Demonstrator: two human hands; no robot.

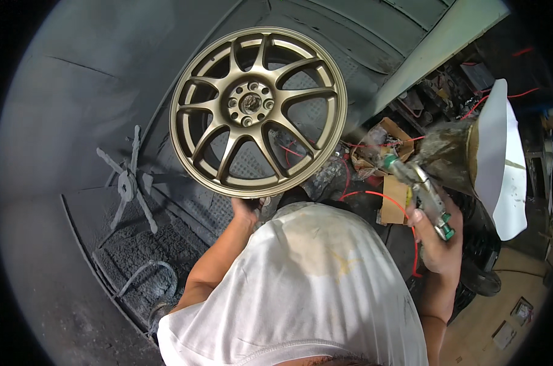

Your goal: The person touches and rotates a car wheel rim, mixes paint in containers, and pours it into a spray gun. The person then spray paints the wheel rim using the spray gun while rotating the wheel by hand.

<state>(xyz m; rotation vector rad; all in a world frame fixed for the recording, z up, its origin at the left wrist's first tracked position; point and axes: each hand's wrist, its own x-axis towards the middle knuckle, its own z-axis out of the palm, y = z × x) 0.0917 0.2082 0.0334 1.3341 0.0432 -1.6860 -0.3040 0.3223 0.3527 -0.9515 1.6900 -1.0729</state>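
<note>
- Two hands are at work, and we start with our left hand [247, 210], which reaches up past the white shirt [301, 287] and grips the lower rim of the bronze alloy wheel [258, 111], fingers curled on the edge.
- We see the wheel standing directly above that hand, face toward us, its spokes fanning out from a hub with a ring of bolt holes; the hand touches only the bottom of the rim.
- Our right hand [436, 241] is closed around the handle of a spray gun [420, 186], held well to the right of the wheel and apart from it.
- We see the gun's nozzle end pointing left and up toward the wheel's right side, with a paint-caked cup [448, 152] sitting on top of the gun and a white lid or sheet [502, 158] just behind it.
- We see a red hose [374, 195] looping between the shirt and the gun hand, near a torn cardboard box [386, 143].
- Behind the wheel we see a dark, overspray-coated booth wall [75, 91], and on it, to the left of the wheel, a grey paint-crusted spoked stand [128, 183].
- Low on the left, a coated hose loop [148, 274] lies on the crusted floor.
</note>
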